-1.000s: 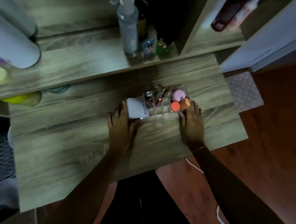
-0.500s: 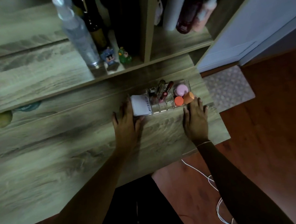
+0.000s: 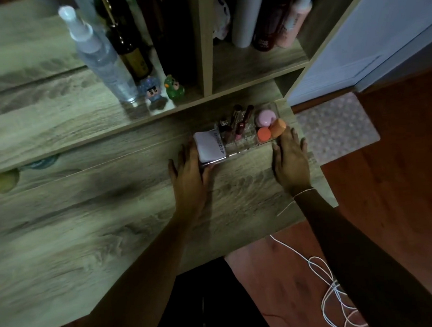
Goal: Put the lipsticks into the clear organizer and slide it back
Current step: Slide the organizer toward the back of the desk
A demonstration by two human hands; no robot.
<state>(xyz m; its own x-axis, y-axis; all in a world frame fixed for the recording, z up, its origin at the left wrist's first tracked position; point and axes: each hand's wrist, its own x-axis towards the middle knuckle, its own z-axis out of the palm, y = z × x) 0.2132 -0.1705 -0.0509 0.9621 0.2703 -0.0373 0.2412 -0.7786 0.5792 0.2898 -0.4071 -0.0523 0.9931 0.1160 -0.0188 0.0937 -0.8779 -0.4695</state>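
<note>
The clear organizer stands on the wooden desk near its far right corner, close under the raised shelf. Several lipsticks stand in its middle slots. A white compact fills its left end, and pink and orange sponges fill its right end. My left hand lies flat on the desk, fingers spread, touching the organizer's front left corner. My right hand lies flat with its fingertips against the front right corner. Neither hand grips anything.
On the raised shelf behind stand a clear spray bottle, a dark bottle and two small figurines. Bottles fill the cubby at the right. A white cord lies on the red floor by a pink mat.
The organizer has slid away from me toward the shelf and the desk's right corner, with both hands following at its front corners. The view has shifted right.
</note>
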